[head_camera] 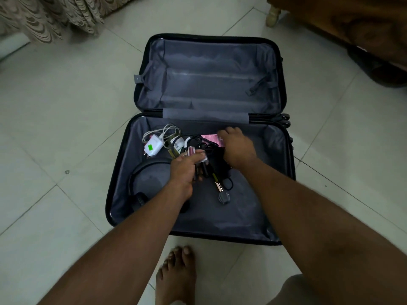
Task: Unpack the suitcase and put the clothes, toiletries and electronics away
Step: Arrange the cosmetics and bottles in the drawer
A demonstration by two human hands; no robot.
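A black suitcase (123, 164) with grey lining lies open flat on the tiled floor; its far half holds nothing. In the near half lie a white charger (152, 147) with a coiled white cable, black headphones (137, 183), a pink box (210, 138), a tangle of black cables, and a slim gold-tipped tube (217, 182). My left hand (184, 172) is closed around several small items, among them a pink-capped one. My right hand (235, 148) rests palm down on the pink box and a dark item; what its fingers grip is hidden.
A patterned curtain (50, 16) hangs at the top left. Wooden furniture (352, 23) with a pale leg stands at the top right. My bare foot (176, 276) is on the tiles just in front of the suitcase.
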